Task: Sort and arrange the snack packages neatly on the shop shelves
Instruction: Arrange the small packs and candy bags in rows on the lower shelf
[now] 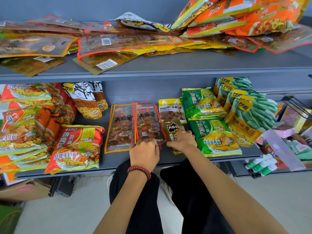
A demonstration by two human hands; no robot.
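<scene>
On the lower shelf [118,159] lie two stacks of clear skewer-snack packs: an orange-edged stack [120,127] and a red-edged stack [148,122] to its right. My left hand [145,152] grips the near edge of the red-edged stack with curled fingers. My right hand [183,140] pinches the near right corner of that stack and rests on a small dark brown pack [173,128] beside it. Behind the brown pack lies a yellow "Tang Mou Mou" pack [171,109].
Red noodle packs [76,146] fill the lower shelf's left side, green noodle packs [214,137] and bean bags [248,119] its right. The upper shelf [185,65] holds a jumble of skewer packs and orange noodle packs [244,16]. Stationery [278,149] stands to the right.
</scene>
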